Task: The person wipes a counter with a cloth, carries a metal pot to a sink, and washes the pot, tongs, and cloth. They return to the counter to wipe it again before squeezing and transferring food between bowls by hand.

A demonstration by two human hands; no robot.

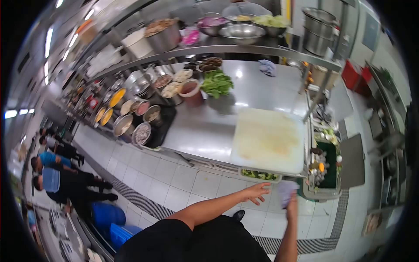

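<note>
My right hand (291,204) grips a pale lilac cloth (287,193), which is slightly blurred and hangs in front of the table's near edge. To its left, my left hand (256,193) reaches forward with fingers spread and nothing in them. Just beyond both hands lies a large white cutting board (267,140) with yellowish stains. Beneath the board's near edge, a tray of green vegetable pieces (260,175) shows below my left hand's reach.
Leafy greens (217,84) and a tub of red sauce (190,91) stand on the steel table (196,131). Metal pots (142,133) crowd its left end. A waste bin (325,192) with scraps is at right. Several people (65,181) stand at far left. Another cloth (267,68) lies at the back.
</note>
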